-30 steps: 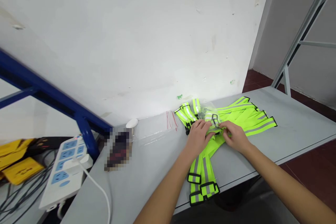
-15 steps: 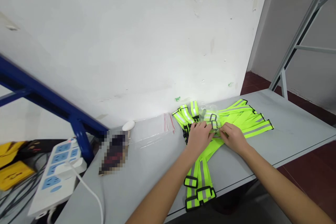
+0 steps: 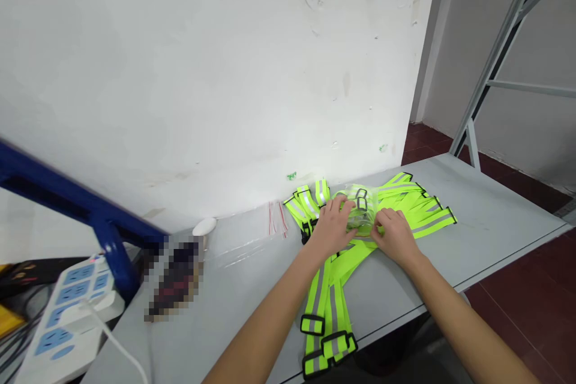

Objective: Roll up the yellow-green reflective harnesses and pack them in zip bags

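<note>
Neon-yellow reflective straps (image 3: pixel 418 207) with grey stripes and black edging lie piled on a grey table (image 3: pixel 495 222) by the wall. My left hand (image 3: pixel 332 227) and my right hand (image 3: pixel 395 235) meet over the pile, fingers curled on a clear plastic bag (image 3: pixel 360 213) with a folded strap inside it. Two long strap ends (image 3: pixel 326 318) run from under my hands toward me and hang over the table's front edge.
Clear zip bags with red seals (image 3: pixel 275 223) lie left of the pile. A blurred dark object (image 3: pixel 173 279) and a white oval thing (image 3: pixel 204 226) sit further left. A white power strip (image 3: pixel 67 318) and blue frame (image 3: pixel 108 234) are at far left; a grey shelf frame (image 3: pixel 490 78) stands right.
Both hands have stayed on the bagged strap, shifting slightly on it. The view has swung so the table and pile sit further left and lower.
</note>
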The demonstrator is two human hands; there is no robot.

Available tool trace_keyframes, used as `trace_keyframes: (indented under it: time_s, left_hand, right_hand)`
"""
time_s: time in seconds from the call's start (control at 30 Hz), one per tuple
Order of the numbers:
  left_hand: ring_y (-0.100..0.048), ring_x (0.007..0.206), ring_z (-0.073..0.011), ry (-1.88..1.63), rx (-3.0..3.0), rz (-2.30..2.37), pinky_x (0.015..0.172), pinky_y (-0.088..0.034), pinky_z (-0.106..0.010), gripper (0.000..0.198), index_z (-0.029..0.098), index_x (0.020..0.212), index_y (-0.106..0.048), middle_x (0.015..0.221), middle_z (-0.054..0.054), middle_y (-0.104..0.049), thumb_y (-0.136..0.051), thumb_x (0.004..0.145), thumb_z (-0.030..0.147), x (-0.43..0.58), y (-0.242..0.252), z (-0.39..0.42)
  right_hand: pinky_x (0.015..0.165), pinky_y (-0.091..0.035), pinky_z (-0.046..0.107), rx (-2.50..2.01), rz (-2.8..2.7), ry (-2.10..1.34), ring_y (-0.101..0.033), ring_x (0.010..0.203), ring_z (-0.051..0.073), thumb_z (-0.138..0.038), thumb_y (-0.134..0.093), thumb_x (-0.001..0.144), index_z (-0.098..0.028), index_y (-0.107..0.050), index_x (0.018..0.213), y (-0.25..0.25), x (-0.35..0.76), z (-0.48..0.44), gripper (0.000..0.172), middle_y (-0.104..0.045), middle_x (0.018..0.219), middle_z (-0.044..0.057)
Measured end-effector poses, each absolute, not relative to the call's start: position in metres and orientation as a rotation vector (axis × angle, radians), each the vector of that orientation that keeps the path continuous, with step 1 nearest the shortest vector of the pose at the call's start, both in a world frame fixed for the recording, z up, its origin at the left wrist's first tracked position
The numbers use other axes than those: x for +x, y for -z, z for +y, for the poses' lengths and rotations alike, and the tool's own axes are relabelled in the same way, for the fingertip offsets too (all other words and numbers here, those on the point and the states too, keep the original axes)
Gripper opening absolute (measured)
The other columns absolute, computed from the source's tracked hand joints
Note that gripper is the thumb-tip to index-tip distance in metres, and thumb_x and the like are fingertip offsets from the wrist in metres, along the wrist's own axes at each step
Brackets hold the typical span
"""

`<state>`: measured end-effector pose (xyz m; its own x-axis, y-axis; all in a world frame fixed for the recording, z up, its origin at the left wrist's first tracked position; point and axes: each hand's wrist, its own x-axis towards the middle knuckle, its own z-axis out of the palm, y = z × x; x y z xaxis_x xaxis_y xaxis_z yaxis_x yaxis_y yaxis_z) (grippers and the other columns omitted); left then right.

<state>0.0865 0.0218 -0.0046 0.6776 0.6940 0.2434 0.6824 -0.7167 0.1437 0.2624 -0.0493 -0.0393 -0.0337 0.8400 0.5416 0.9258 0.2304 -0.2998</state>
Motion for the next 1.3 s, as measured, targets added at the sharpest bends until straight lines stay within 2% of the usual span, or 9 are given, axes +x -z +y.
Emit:
trace_keyframes:
  time_s: [0.13, 0.2, 0.37, 0.6, 0.83, 0.93, 1.07, 1.17, 1.3]
  left_hand:
    - [-0.016, 0.145, -0.0350, -0.277, 2.843, 0.853, 0.110, -0.029, -0.053, 0.071, 0.030, 0.150, -0.021, 0.160, -0.005, -0.014, -0.053, 0.087, 0.040, 0.080, -0.005, 0.029]
    - [-0.008, 0.147, -0.0331, -0.139, 2.833, 0.768, 0.113, -0.023, -0.057, 0.064, 0.031, 0.151, -0.018, 0.161, -0.002, -0.012, -0.041, 0.093, 0.043, 0.088, -0.006, 0.033]
    - [-0.012, 0.147, -0.0303, 0.020, 2.816, 0.768, 0.115, -0.016, -0.058, 0.066, 0.022, 0.151, -0.024, 0.159, -0.006, -0.019, -0.025, 0.095, 0.058, 0.112, 0.009, 0.036]
    - [-0.010, 0.147, -0.0271, 0.017, 2.541, 0.625, 0.118, -0.022, -0.041, 0.075, 0.021, 0.153, -0.014, 0.160, -0.005, -0.006, -0.049, 0.089, 0.039, 0.094, 0.010, 0.047]
    - [-0.028, 0.143, -0.0297, -0.270, 2.481, 0.724, 0.094, -0.051, -0.031, 0.094, 0.035, 0.152, -0.006, 0.161, -0.002, 0.002, -0.059, 0.078, 0.015, 0.067, -0.007, 0.028]
    - [-0.019, 0.145, -0.0311, -0.403, 2.716, 0.904, 0.106, -0.042, -0.044, 0.086, 0.034, 0.151, -0.014, 0.161, -0.006, -0.006, -0.061, 0.081, 0.016, 0.069, 0.002, 0.024]
    - [-0.026, 0.144, -0.0257, -0.358, 2.984, 0.905, 0.111, -0.033, -0.047, 0.071, 0.029, 0.148, -0.026, 0.157, -0.008, -0.027, -0.058, 0.086, 0.018, 0.086, 0.015, 0.033]
    - [-0.034, 0.141, -0.0208, -0.298, 3.071, 0.868, 0.113, -0.030, -0.046, 0.060, 0.024, 0.147, -0.029, 0.152, -0.008, -0.037, -0.049, 0.091, 0.017, 0.098, 0.020, 0.039]
    - [-0.042, 0.136, -0.0201, -0.312, 3.116, 0.827, 0.113, -0.031, -0.046, 0.047, 0.020, 0.141, -0.041, 0.147, -0.008, -0.046, -0.040, 0.095, 0.013, 0.103, 0.032, 0.040]
  right_hand:
    - [0.069, -0.027, 0.029, -1.719, -1.852, 0.052, -0.048, 0.068, 0.015, -0.010, -0.049, 0.072, -0.021, -0.042, 0.071, 0.035, 0.269, -0.050, 0.013, -0.054, 0.073, 0.000]
    - [0.069, -0.026, 0.029, -1.743, -1.850, 0.003, -0.047, 0.065, 0.015, -0.010, -0.047, 0.072, -0.021, -0.039, 0.069, 0.034, 0.271, -0.049, 0.014, -0.054, 0.071, -0.001]
    - [0.066, -0.025, 0.027, -1.785, -1.848, -0.088, -0.043, 0.057, 0.014, -0.009, -0.046, 0.070, -0.022, -0.035, 0.069, 0.038, 0.275, -0.047, 0.017, -0.049, 0.061, -0.004]
    - [0.068, -0.029, 0.027, -1.803, -1.794, -0.094, -0.039, 0.051, 0.013, -0.010, -0.046, 0.071, -0.023, -0.035, 0.071, 0.038, 0.276, -0.047, 0.017, -0.048, 0.057, -0.006]
    - [0.064, -0.036, 0.029, -1.779, -1.445, -0.093, -0.047, 0.055, 0.018, -0.038, -0.045, 0.091, -0.024, -0.045, 0.081, 0.035, 0.278, -0.049, 0.017, -0.055, 0.058, -0.002]
    - [0.059, -0.036, 0.029, -1.752, -1.440, -0.117, -0.051, 0.059, 0.019, -0.039, -0.043, 0.092, -0.023, -0.049, 0.084, 0.035, 0.278, -0.049, 0.018, -0.059, 0.063, 0.001]
    - [0.065, -0.039, 0.032, -1.719, -1.459, -0.088, -0.052, 0.056, 0.018, -0.035, -0.045, 0.091, -0.023, -0.050, 0.085, 0.038, 0.280, -0.048, 0.015, -0.057, 0.061, -0.001]
    - [0.076, -0.040, 0.036, -1.738, -1.520, 0.031, -0.058, 0.080, 0.022, -0.033, -0.052, 0.086, -0.021, -0.052, 0.092, 0.041, 0.281, -0.045, 0.014, -0.063, 0.083, 0.005]
    - [0.084, -0.038, 0.039, -1.787, -1.656, 0.109, -0.053, 0.106, 0.028, -0.036, -0.062, 0.080, -0.020, -0.053, 0.109, 0.045, 0.279, -0.040, 0.035, -0.059, 0.112, 0.011]
